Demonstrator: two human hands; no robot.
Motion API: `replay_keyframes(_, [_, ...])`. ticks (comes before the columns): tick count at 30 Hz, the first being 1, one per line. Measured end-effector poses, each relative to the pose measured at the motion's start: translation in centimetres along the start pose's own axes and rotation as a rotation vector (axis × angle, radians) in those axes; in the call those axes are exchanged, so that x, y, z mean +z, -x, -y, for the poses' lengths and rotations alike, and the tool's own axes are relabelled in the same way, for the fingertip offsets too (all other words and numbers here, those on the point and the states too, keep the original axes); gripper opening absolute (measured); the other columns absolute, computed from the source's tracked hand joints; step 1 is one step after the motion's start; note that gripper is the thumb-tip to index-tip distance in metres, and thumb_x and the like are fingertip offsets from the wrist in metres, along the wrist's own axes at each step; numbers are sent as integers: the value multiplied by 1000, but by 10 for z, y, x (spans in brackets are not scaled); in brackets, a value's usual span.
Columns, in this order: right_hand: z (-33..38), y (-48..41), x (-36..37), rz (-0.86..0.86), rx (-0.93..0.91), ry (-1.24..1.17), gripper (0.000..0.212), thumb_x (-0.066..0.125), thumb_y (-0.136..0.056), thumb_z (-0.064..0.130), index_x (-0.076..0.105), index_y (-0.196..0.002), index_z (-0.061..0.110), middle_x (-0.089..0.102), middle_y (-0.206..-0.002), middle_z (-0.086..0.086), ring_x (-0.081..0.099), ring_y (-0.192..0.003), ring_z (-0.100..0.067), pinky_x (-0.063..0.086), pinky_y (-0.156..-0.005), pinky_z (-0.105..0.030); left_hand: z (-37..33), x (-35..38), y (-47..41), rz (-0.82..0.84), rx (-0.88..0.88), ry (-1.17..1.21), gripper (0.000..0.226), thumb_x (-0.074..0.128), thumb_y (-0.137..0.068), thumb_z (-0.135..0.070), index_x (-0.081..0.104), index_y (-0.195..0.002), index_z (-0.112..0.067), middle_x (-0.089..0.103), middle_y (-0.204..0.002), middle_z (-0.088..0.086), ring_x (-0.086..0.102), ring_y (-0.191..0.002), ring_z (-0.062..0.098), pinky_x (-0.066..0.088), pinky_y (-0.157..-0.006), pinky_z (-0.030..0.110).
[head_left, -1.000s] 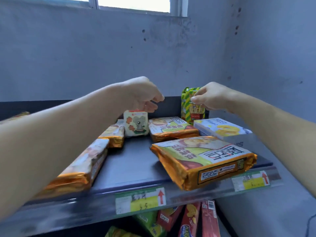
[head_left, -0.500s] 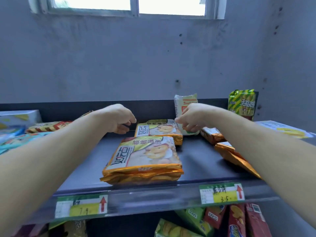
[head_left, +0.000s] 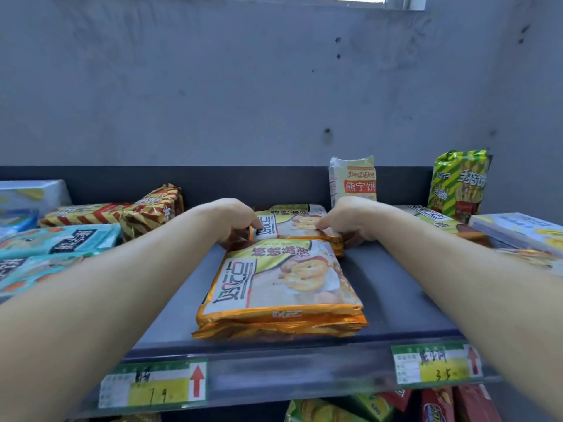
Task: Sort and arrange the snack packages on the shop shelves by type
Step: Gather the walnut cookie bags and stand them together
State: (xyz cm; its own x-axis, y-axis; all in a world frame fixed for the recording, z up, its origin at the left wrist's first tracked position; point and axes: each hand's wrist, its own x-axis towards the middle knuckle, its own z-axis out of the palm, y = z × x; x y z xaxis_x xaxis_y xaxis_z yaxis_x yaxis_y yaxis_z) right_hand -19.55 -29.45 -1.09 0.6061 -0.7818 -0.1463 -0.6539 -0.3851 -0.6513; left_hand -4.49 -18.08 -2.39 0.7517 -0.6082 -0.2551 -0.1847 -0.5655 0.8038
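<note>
An orange-edged biscuit pack lies flat at the back middle of the dark shelf. My left hand grips its left end and my right hand grips its right end. A second stack of the same orange biscuit packs lies in front of it, near the shelf's front lip. A white bear-biscuit bag stands upright behind my right hand. A green striped bag stands at the back right.
Teal packs and red-and-gold striped packs lie at the left. More orange packs and a pale blue box lie at the right. Price tags line the front lip. Several snacks sit on the shelf below.
The view has swung left along the shelf. Both hands came down from the upright bags at the back onto the rear orange biscuit pack and closed on its two ends.
</note>
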Motion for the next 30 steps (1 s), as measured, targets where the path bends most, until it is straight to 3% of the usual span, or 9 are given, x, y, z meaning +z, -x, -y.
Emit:
replay_keyframes(4, [8,-3,3,42,-23,9,21,61,-90,21,53,-100,4,57,-96,-16,65,-95,-33,58,-77,-40,0,-1,0,-4,-61,10,10,64,-88,-9,57,-88,-2,55,-79,10,53,-66,20,50,-66,35])
replay_keyframes(8, [13,-5,3,67,-45,-5,22,59,-91,18,52,-106,2,56,-100,-18,64,-99,-34,57,-80,-41,-2,-5,1,-6,-65,21,21,61,-89,-10,56,-109,-3,56,-85,12,54,-72,21,52,-73,36])
replay_keyframes(11, [16,-4,2,67,-64,-22,20,59,-90,12,54,-106,1,54,-87,-18,61,-83,-33,56,-84,-44,-5,-11,8,-12,-15,94,11,56,-92,-9,54,-103,-9,57,-83,10,54,-64,18,50,-57,32])
replay_keyframes(14, [22,-2,3,72,-94,-45,24,59,-88,8,57,-109,-2,48,-76,-16,51,-74,-29,53,-87,-44,-9,-19,15,-69,81,255,13,52,-93,-2,50,-91,-15,61,-82,7,59,-64,17,55,-60,35])
replay_keyframes(18, [32,8,3,123,-111,-225,10,53,-94,14,53,-92,4,59,-62,-9,53,-58,-21,51,-62,-30,-14,-35,32,-176,236,469,27,49,-90,8,48,-98,-17,63,-84,7,63,-61,18,54,-44,33])
replay_keyframes(22, [46,10,-1,41,-269,-291,20,60,-90,23,59,-103,9,64,-95,-9,64,-87,-21,56,-77,-33,-20,-60,60,-323,427,586,31,48,-87,12,53,-92,-18,67,-86,11,66,-59,21,53,-44,29])
replay_keyframes(25, [63,15,-9,-101,-377,-297,39,65,-86,30,52,-115,7,55,-85,-4,51,-67,-14,41,-49,-25,-22,-77,83,-407,521,519,32,51,-86,11,57,-88,-21,70,-84,9,67,-60,21,55,-48,30])
replay_keyframes(27, [76,15,-16,-132,-487,-315,63,68,-82,34,36,-130,10,55,-107,-6,53,-80,-16,41,-55,-25,-21,-89,98,-441,580,442,34,51,-85,12,59,-85,-21,70,-78,4,68,-54,15,53,-44,27])
replay_keyframes(30, [92,19,-22,-71,-652,-318,78,74,-77,32,30,-140,18,53,-126,-5,52,-114,-25,50,-88,-38,-20,-105,122,-481,658,293,36,51,-85,11,61,-82,-24,70,-81,2,68,-55,10,52,-43,24])
